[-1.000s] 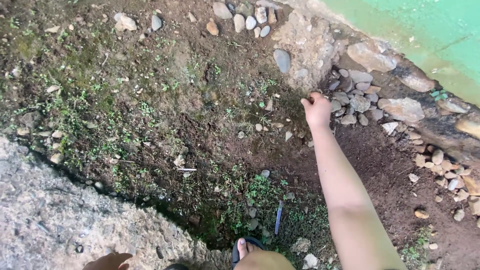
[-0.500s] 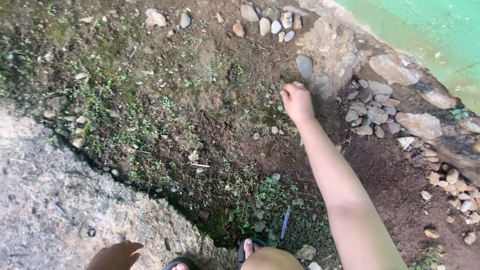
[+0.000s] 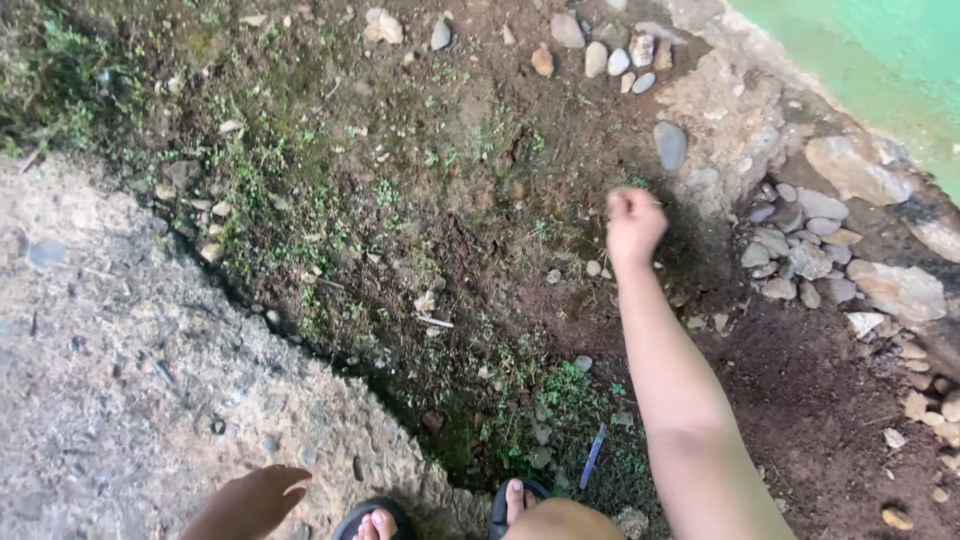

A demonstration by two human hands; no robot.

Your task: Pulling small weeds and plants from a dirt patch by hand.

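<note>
Your left hand (image 3: 250, 502) hangs loose, fingers open, over the concrete slab (image 3: 120, 350) at bottom left. Your right hand (image 3: 632, 222) is clenched above the dirt (image 3: 450, 200); whether it holds anything, cannot tell. Nearest: two small pebbles (image 3: 592, 268) just left of the wrist, one grey stone (image 3: 670, 145) beyond the fist.

There were two hands (image 3: 634, 222) (image 3: 250, 503), two sandalled feet (image 3: 372, 522) (image 3: 515, 497) and one blue stick (image 3: 593, 456).
</note>
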